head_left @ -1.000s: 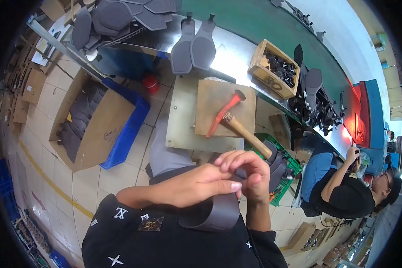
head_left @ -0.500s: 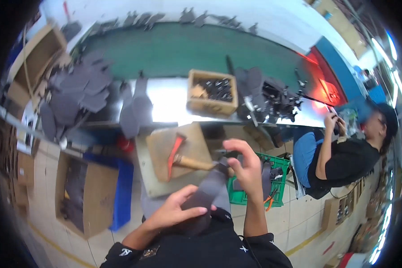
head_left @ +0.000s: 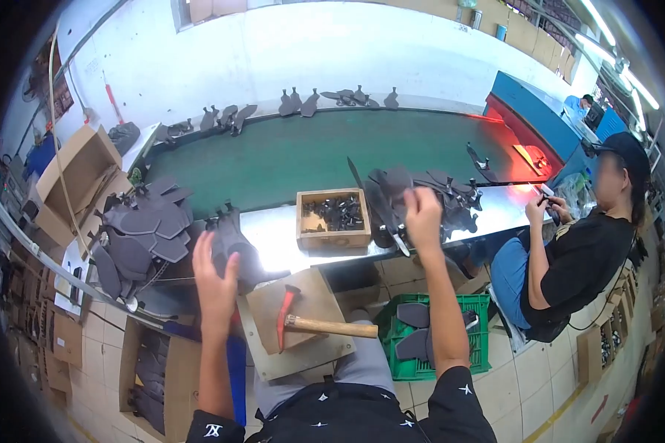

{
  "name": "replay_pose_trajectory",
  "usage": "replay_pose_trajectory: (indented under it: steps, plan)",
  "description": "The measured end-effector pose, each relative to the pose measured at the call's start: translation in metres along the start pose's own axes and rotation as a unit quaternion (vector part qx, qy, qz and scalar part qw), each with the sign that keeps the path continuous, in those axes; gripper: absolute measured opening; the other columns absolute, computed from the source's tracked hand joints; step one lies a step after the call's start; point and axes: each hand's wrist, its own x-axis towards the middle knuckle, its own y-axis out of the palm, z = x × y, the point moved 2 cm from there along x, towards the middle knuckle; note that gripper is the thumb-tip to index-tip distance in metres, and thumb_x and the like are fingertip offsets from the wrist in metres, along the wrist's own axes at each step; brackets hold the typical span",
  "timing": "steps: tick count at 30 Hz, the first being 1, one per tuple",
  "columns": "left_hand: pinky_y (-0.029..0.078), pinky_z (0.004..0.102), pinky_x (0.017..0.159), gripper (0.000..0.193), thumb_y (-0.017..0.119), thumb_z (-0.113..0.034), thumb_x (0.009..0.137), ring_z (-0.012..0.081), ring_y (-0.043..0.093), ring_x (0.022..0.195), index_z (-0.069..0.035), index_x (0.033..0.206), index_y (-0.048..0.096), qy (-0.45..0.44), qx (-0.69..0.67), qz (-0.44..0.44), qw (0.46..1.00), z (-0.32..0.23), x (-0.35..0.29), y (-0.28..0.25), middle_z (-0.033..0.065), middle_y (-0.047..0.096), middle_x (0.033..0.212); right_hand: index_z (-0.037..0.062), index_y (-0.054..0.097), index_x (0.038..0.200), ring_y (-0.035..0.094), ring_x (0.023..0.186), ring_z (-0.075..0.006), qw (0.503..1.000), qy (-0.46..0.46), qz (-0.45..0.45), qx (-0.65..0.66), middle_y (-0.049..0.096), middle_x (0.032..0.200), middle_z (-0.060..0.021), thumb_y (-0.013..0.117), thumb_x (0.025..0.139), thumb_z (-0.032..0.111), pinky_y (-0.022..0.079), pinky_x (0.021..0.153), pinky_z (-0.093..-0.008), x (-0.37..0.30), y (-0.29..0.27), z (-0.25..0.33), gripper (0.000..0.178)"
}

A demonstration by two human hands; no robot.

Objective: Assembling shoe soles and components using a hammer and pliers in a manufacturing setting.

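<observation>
My left hand (head_left: 216, 284) is raised with fingers and thumb apart, beside dark grey insole-shaped pieces (head_left: 238, 242) at the near bench edge. My right hand (head_left: 423, 219) has its fingers pinched together over the near edge of another grey heap (head_left: 395, 184); whatever they hold, if anything, cannot be made out. Between my hands, a wooden box (head_left: 334, 240) contains many small black parts (head_left: 340, 213). A hammer (head_left: 325, 325) with a red head and wooden handle rests across a tan board (head_left: 262, 304) above my lap.
A larger grey pile (head_left: 144, 229) covers the bench's left end. The green surface (head_left: 310, 144) stretches behind toward a red-lit blue machine (head_left: 528, 111). A green crate (head_left: 480, 347) stands right of my legs, a cardboard box (head_left: 181, 384) left. A person (head_left: 584, 258) sits at right.
My left hand has left the grey piece it held over my lap and moved up left, fingers spread. The right hand has reached forward to the heap. The view has tilted up.
</observation>
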Motion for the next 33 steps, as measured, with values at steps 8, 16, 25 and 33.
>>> replay_pose_trajectory:
  steps: [8,16,25,33]
  plan:
    - [0.045,0.0370,0.101,0.081,0.084,-0.019,0.075,0.0283,0.057,0.122,-0.002,0.142,0.042,0.204,-0.235,0.100,0.945,-0.126,0.012,-0.015,0.0174,0.058,0.133,-0.0020,0.067,0.104,0.060,0.077,-0.0158,0.867,-0.163,0.337,0.329,0.066,0.089,-0.0075,0.057,0.099,0.030,0.049,0.070,-0.0282,0.033,-0.049,0.216,0.034]
    - [0.056,0.0252,0.059,0.068,0.077,-0.011,0.084,0.0121,0.064,0.079,-0.008,0.142,0.040,-0.064,-0.490,0.054,0.868,-0.065,-0.066,-0.037,0.0069,0.063,0.103,0.0047,0.018,0.153,0.055,0.116,-0.0442,0.905,-0.123,0.405,-0.036,0.040,0.140,-0.0305,0.075,0.081,0.034,0.053,0.087,-0.0454,-0.176,-0.005,0.151,0.096]
    - [0.041,0.0420,0.100,0.050,0.076,-0.021,0.084,0.0327,0.055,0.115,-0.005,0.130,0.061,0.037,-0.055,0.127,0.990,-0.014,-0.076,0.086,0.0142,0.063,0.118,0.0095,0.062,0.087,0.062,0.051,-0.0294,0.934,0.144,0.323,-0.052,0.056,0.057,-0.0123,0.069,0.075,0.012,0.048,0.048,-0.0386,-0.288,-0.159,0.044,0.014]
    - [0.052,0.0433,0.079,0.018,0.067,-0.010,0.085,0.0372,0.065,0.094,0.001,0.100,0.067,0.162,-0.032,0.157,0.974,-0.030,0.072,0.203,0.0185,0.068,0.099,0.0028,0.058,0.105,0.034,0.037,-0.0056,0.759,0.606,0.054,0.231,0.037,0.052,0.0050,0.055,0.101,0.022,0.030,0.035,-0.0259,-0.310,-0.175,0.081,0.019]
